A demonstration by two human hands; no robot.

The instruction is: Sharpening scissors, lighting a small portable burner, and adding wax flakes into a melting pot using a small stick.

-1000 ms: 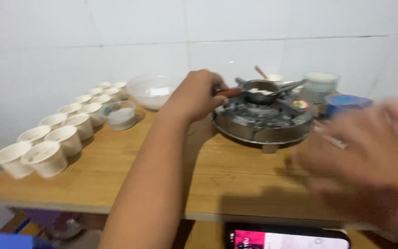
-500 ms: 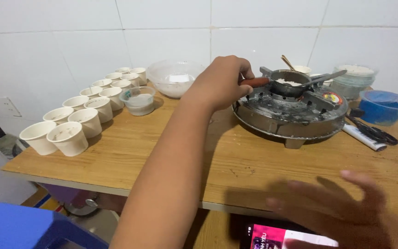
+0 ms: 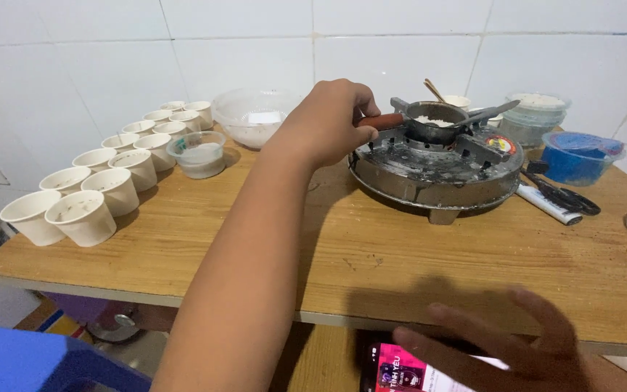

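Observation:
My left hand grips the reddish handle of a small metal pan that sits on a round metal stove. The pan holds something white. My right hand hovers low at the table's front edge with fingers spread, just above a phone with a pink screen. It holds nothing.
Two rows of several white paper cups line the left of the wooden table. A small clear cup and a clear bowl stand behind. Blue tub, scissors, white tube and lidded containers sit right.
My right hand has dropped from beside the stove to the front edge over the phone. The view has shifted and sharpened. My left hand stays on the pan handle.

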